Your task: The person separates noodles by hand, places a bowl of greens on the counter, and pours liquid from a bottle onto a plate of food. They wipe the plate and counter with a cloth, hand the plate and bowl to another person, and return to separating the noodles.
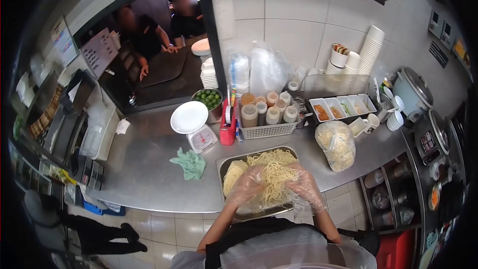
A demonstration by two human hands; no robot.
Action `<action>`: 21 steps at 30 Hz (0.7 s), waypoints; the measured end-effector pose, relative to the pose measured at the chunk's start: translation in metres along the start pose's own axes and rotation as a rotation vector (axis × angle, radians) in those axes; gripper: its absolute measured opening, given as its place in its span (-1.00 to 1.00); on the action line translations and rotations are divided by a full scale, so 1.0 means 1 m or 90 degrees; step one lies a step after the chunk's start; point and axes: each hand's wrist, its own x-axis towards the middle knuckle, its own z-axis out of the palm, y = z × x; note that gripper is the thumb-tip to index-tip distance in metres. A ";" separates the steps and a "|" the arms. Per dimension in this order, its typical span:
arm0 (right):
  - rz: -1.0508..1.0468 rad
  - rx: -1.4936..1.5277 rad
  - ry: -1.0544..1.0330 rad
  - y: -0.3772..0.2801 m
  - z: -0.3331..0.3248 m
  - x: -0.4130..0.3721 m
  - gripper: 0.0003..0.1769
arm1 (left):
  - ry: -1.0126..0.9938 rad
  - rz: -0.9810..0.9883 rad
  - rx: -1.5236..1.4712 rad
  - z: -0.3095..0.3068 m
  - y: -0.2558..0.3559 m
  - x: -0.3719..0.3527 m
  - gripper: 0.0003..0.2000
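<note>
Pale yellow noodles (279,177) hang in a loose clump between my two hands, over a metal tray (219,163) at the front edge of the counter. Both hands wear clear plastic gloves. My left hand (249,187) curls around the left side of the clump, and my right hand (304,188) grips its right side. More noodles (271,157) lie at the back of the tray, with a rounded bundle at its left. A clear plastic bag of noodles (336,147) stands on the counter to the right.
A kitchen scale (202,139) with a white plate and a green cloth (189,164) are left of the tray. Behind it stands a basket of sauce bottles (269,130). A topping tray (343,107) and rice cooker (412,92) are right. Two people are beyond the window.
</note>
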 end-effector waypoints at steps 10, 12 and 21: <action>-0.102 -0.022 -0.114 0.019 0.031 0.044 -0.33 | 0.080 -0.051 0.118 0.031 -0.012 -0.003 -0.20; -0.097 -0.039 -0.130 0.016 0.024 0.040 -0.28 | 0.067 -0.086 0.067 0.031 -0.022 -0.001 -0.22; -0.100 -0.261 -0.028 0.040 0.033 -0.021 -0.20 | -0.084 0.055 0.072 0.026 -0.011 0.003 -0.31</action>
